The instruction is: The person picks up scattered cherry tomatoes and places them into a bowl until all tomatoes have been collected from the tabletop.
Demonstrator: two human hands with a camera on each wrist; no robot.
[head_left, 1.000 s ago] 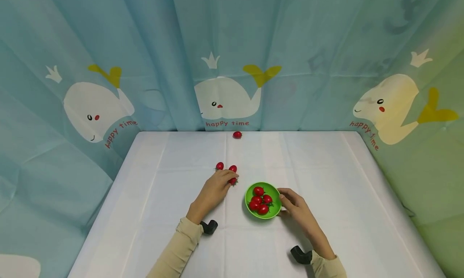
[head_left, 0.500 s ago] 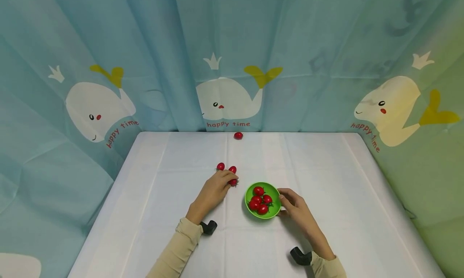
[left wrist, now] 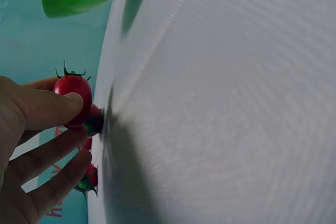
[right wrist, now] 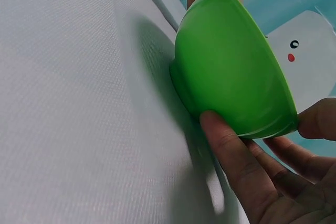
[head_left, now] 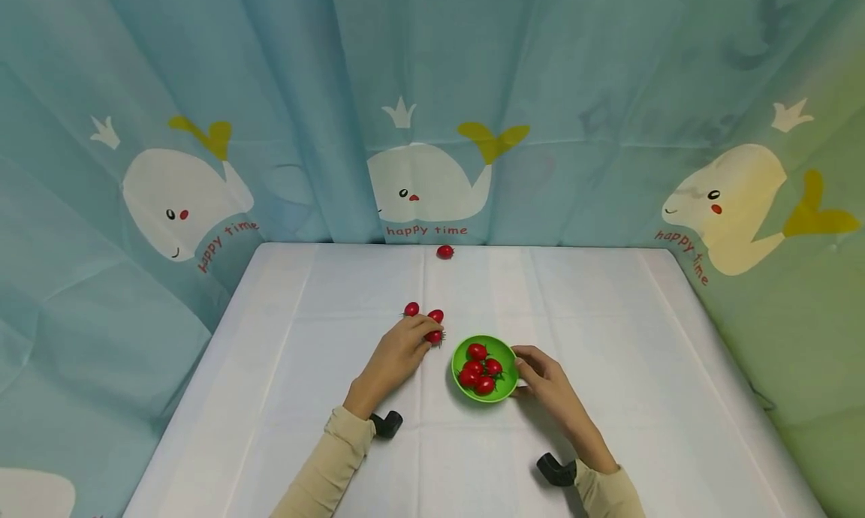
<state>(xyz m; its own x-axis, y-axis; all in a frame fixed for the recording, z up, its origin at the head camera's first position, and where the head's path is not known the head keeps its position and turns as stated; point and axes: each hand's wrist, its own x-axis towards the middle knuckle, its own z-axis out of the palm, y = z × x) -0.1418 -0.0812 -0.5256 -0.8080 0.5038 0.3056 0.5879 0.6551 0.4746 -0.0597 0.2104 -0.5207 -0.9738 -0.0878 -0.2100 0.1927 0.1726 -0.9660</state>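
Between the thumb and fingers of my left hand [head_left: 399, 350] is a red cherry tomato [left wrist: 72, 98], pinched with its green stem end toward the bowl. Two more cherry tomatoes, one at the left [head_left: 411, 308] and one by the fingertips [head_left: 436, 316], lie just beyond that hand. My right hand [head_left: 550, 383] holds the green bowl [right wrist: 231, 61] from its right side, thumb at the rim and fingers against the outer wall. Several cherry tomatoes [head_left: 477, 351] sit inside the bowl. Whether its base touches the table is unclear.
A lone cherry tomato [head_left: 445, 252] lies at the far edge of the white-covered table [head_left: 324, 293]. Behind and beside the table hangs a blue-green curtain [head_left: 270, 67] printed with whales. A black wrist-camera mount [head_left: 557, 470] sticks out by the right wrist.
My right hand and the bowl have shifted slightly left and away from me. The left hand has stayed nearly in place at the pinched cherry tomato.
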